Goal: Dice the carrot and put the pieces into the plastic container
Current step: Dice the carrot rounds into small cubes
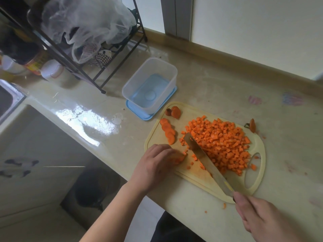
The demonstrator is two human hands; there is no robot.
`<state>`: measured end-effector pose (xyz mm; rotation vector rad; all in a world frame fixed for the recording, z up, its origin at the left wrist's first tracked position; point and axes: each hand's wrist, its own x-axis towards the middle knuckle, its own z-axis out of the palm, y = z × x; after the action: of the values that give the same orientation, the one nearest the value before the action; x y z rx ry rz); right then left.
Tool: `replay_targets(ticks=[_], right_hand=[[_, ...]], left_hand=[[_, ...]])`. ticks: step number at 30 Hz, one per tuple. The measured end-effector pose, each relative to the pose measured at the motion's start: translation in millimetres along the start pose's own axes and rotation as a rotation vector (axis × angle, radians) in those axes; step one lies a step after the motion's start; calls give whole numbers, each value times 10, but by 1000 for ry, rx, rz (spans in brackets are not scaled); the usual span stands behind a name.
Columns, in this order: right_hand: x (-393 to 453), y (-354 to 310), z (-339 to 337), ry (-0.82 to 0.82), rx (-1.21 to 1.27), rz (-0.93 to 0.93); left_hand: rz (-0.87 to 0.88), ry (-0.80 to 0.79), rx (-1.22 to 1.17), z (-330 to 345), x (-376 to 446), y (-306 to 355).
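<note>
Two hands work: left hand [158,160] grips carrot strips [180,158], right hand [262,217] grasps one knife [206,159].

The right hand [265,222] covers the handle of the knife [208,163], and the picture's bottom edge cuts off the wrist. The left hand [155,163] hides most of the carrot bit [180,158] under its fingers, so its shape is hard to tell. The knife blade hides some of the diced carrot [225,145]. White netting [87,27] covers things on the black rack [108,55]; they may be clothes or bags. The sink [8,100] is cut off at the left edge.
</note>
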<state>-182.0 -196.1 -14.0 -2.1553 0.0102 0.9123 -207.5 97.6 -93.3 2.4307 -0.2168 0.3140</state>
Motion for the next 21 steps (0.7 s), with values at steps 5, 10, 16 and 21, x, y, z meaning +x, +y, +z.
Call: replay_targets(ticks=[5,10,16,21], right_hand=[[13,84,25,17,4,7],[7,79,4,20,28,10],[4,146,-8,14,46,22],[-13,136,-11,11,22,12]], left_hand=[[29,-6,350,-93,295,-147],[72,-67,415,-105,450,-245],[-11,-1,331,-111,438,-289],[-171,112,306,-93,320,-208]])
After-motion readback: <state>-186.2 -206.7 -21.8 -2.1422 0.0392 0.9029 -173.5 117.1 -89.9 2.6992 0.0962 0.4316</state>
